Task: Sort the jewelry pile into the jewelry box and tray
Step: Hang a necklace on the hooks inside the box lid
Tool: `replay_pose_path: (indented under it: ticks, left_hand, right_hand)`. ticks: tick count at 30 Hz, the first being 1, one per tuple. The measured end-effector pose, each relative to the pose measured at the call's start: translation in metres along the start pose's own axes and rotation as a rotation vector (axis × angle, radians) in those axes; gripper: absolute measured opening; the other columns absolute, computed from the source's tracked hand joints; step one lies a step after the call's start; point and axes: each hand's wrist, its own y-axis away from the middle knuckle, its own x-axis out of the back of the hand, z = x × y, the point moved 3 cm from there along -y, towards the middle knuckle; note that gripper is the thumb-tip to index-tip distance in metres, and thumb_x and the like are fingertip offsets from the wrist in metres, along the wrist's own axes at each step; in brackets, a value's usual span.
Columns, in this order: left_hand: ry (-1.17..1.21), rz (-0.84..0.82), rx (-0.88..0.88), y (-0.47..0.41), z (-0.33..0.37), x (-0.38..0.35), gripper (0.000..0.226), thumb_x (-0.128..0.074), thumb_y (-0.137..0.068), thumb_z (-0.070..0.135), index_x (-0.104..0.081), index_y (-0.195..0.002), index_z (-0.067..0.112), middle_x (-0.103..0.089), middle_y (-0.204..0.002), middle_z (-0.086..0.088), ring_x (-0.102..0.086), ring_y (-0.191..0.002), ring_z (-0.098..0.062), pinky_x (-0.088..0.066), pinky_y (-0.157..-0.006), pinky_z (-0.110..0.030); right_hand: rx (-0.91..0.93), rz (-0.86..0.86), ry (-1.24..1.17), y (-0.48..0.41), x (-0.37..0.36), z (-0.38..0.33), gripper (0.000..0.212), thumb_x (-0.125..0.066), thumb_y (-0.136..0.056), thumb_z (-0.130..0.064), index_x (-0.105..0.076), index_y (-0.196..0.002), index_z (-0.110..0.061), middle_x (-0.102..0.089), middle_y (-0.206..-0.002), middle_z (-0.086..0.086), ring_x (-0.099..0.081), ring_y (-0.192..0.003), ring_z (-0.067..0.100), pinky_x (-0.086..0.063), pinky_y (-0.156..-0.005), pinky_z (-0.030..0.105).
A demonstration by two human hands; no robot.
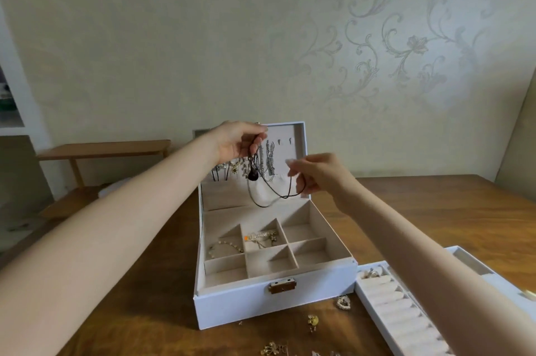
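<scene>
Hanging the necklace [272, 199] in the lid [300, 135] of the box [275, 303]

Both hands hold the black cord up, just in front of the lid. The left hand [239, 142] pinches its upper end with curled fingers, and the dark pendant [253, 175] hangs just below that hand. The right hand [317, 177] pinches the slack loop lower down. The next move likely calls for looping the cord over a free hook [285, 141], just beyond the right hand. The pile [313, 321] waits on the tabletop [145, 312], well below both hands and beside the tray [406, 318].

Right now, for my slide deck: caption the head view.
The left hand and right hand hold a black cord necklace before the lid hooks of the open white jewelry box.
</scene>
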Motion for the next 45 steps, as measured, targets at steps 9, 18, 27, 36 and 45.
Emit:
replay_pose_path:
  ticks: [9, 18, 27, 36, 45]
  left_hand:
    - [-0.032, -0.032, 0.194, 0.002, -0.036, -0.016, 0.018, -0.052, -0.094, 0.007, -0.061, -0.078, 0.007, -0.067, -0.055, 0.0, -0.063, -0.046, -0.005, -0.052, -0.047, -0.015]
    - [0.14, 0.035, 0.215, 0.003, -0.03, -0.011, 0.022, -0.041, -0.095, -0.001, -0.057, -0.081, 0.004, -0.064, -0.053, -0.004, -0.061, -0.04, -0.011, -0.051, -0.041, -0.02]
    - [0.154, -0.014, 0.167, -0.002, -0.012, -0.004, 0.015, -0.044, -0.096, 0.001, -0.053, -0.086, 0.007, -0.069, -0.062, -0.006, -0.036, -0.034, -0.002, -0.025, -0.033, -0.009]
    - [0.266, -0.002, 0.159, -0.004, -0.014, 0.007, 0.011, -0.048, -0.094, 0.0, -0.053, -0.088, 0.007, -0.072, -0.071, -0.008, -0.039, -0.034, 0.0, -0.028, -0.033, -0.007]
    - [0.295, -0.01, 0.141, -0.006, -0.017, 0.007, 0.016, -0.042, -0.095, -0.003, -0.052, -0.088, 0.007, -0.069, -0.064, -0.006, -0.04, -0.034, 0.0, -0.025, -0.031, -0.008]
  right_hand:
    - [-0.135, -0.024, -0.127, -0.028, -0.018, -0.027, 0.011, -0.058, -0.091, -0.01, -0.064, -0.084, -0.005, -0.06, -0.044, 0.002, -0.056, -0.038, 0.01, -0.046, -0.042, 0.016]
    - [0.196, 0.027, 0.248, 0.0, -0.038, 0.003, 0.006, -0.064, -0.088, -0.007, -0.069, -0.087, -0.008, -0.064, -0.053, 0.009, -0.057, -0.042, 0.01, -0.047, -0.047, 0.016]
    - [0.235, -0.119, 0.277, 0.03, -0.037, 0.044, 0.01, -0.066, -0.086, -0.008, -0.074, -0.091, -0.013, -0.07, -0.068, -0.006, -0.067, -0.067, 0.002, -0.047, -0.066, 0.012]
    - [0.146, -0.189, 0.097, 0.038, -0.022, 0.052, 0.019, -0.065, -0.088, -0.011, -0.074, -0.072, -0.013, -0.074, -0.081, 0.008, -0.069, -0.088, 0.013, -0.049, -0.093, 0.029]
    - [0.153, -0.248, 0.236, 0.044, -0.015, 0.054, 0.023, -0.066, -0.088, -0.023, -0.075, -0.072, -0.01, -0.074, -0.086, 0.003, -0.068, -0.091, 0.012, -0.05, -0.093, 0.032]
